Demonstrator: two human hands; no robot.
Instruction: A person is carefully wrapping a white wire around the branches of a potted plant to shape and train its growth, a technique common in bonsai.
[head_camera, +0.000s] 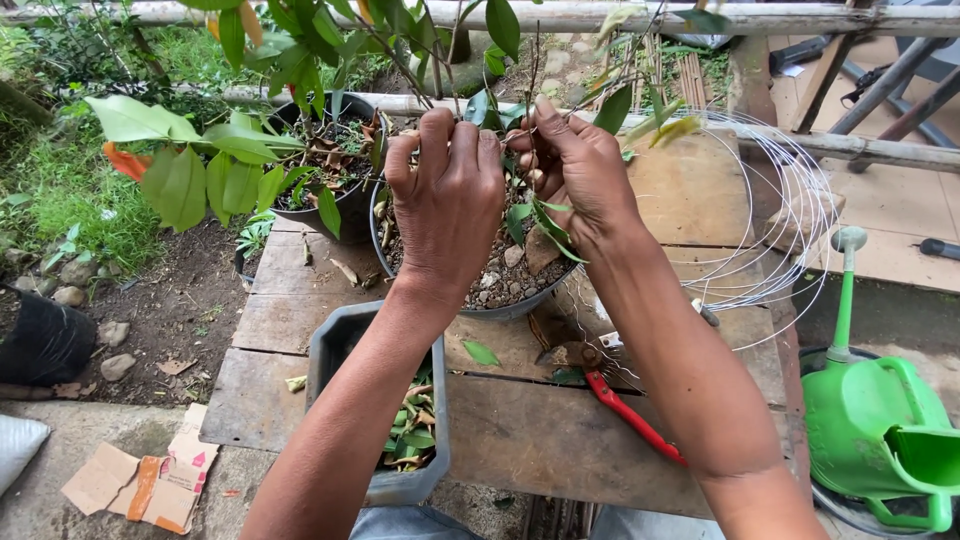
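Two hands' fingers (437, 135) around plant stem (528, 75)

1. Left hand (447, 205) and right hand (578, 170) pinch thin plant stems (527, 75) above a gravel-filled pot (500, 275).
2. Red-handled pruners (625, 410) lie on the wooden desk (560, 440).
3. Green watering can (880, 420) stands right.

Your potted plant (500, 270) stands in a round dark pot near the middle of the weathered wooden desk (520, 430), its soil gritty and strewn with pebbles and dry leaf bits. Thin upright stems (530, 75) rise from the pot, carrying long green leaves, a few of them yellowing, and you have the stems pinched above the soil between your left hand (447, 195) and your right hand (578, 170).
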